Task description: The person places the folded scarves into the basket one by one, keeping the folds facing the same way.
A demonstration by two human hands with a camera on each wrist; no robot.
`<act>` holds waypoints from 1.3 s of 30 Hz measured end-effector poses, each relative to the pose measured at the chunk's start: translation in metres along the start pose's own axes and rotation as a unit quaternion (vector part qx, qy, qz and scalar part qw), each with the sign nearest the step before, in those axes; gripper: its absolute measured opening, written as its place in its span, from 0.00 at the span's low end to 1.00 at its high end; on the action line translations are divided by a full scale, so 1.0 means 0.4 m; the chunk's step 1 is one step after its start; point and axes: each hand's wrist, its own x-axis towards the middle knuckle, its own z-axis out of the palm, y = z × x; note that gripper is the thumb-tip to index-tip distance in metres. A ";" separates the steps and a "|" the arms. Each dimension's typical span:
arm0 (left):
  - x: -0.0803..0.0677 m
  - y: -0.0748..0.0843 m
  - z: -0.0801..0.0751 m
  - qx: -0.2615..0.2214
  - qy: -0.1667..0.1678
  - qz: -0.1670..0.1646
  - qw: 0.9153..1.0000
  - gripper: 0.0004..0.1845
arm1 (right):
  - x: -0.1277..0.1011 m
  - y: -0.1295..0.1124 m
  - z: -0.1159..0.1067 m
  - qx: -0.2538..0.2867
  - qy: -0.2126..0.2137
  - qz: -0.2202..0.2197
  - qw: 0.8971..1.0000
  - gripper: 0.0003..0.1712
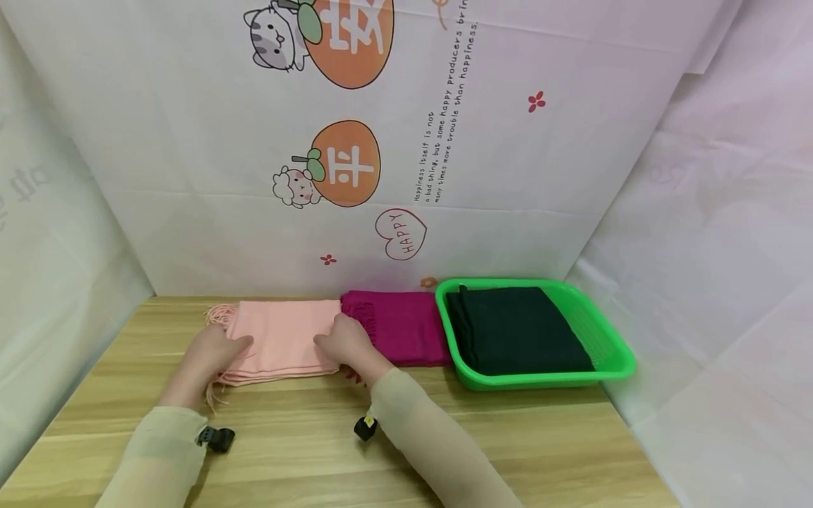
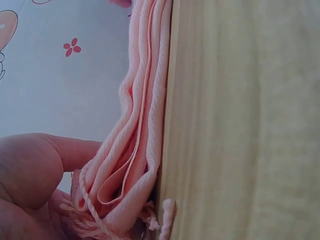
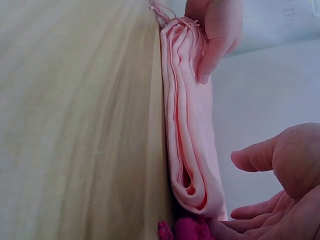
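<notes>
A folded pink scarf (image 1: 282, 340) with fringe at its left end lies flat on the wooden table (image 1: 305, 451). My left hand (image 1: 222, 349) rests at its left end, with the thumb (image 2: 75, 150) laid straight against the top fold (image 2: 137, 145) and fringe strands by the palm. My right hand (image 1: 336, 343) is at the scarf's right end, fingers (image 3: 255, 159) relaxed and slightly apart from the cloth (image 3: 192, 130) in the right wrist view. There the left hand (image 3: 215, 40) shows at the far end, one finger lying on the scarf.
A folded magenta scarf (image 1: 403, 326) lies right beside the pink one, touching its right edge. A green plastic basket (image 1: 546, 381) holding a folded dark cloth (image 1: 517, 328) stands at the right. White printed sheets wall in the table at the back and sides.
</notes>
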 end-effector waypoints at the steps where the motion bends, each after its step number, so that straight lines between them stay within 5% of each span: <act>1: 0.000 -0.001 0.001 -0.001 0.000 -0.001 1.000 0.30 | 0.026 0.013 0.015 -0.009 0.001 0.006 1.000 0.20; 4: 0.002 0.000 0.002 -0.003 -0.004 -0.004 1.000 0.31 | 0.097 0.046 0.055 -0.048 -0.004 0.015 0.999 0.26; 9: 0.007 0.005 0.003 -0.005 -0.010 -0.005 1.000 0.42 | 0.137 0.049 0.072 -0.098 -0.004 0.015 0.995 0.29; 20: 0.002 -0.009 -0.005 -0.051 -0.045 -0.012 0.998 0.51 | 0.123 0.020 0.104 -0.144 0.031 0.025 0.989 0.24; 24: 0.000 -0.013 -0.008 -0.048 -0.040 -0.006 0.998 0.46 | 0.122 0.023 0.111 -0.114 0.051 0.014 0.992 0.24; 29: -0.001 -0.019 -0.010 -0.040 -0.034 0.001 0.999 0.40 | 0.109 0.018 0.104 -0.054 0.063 0.020 0.996 0.48; 36: -0.004 -0.018 -0.014 -0.036 -0.034 -0.005 0.999 0.48 | 0.101 0.006 0.100 -0.039 0.064 0.031 0.997 0.35; 39: -0.005 -0.014 -0.012 -0.045 -0.032 -0.010 0.998 0.50 | 0.114 0.008 0.109 -0.042 0.062 0.040 0.996 0.40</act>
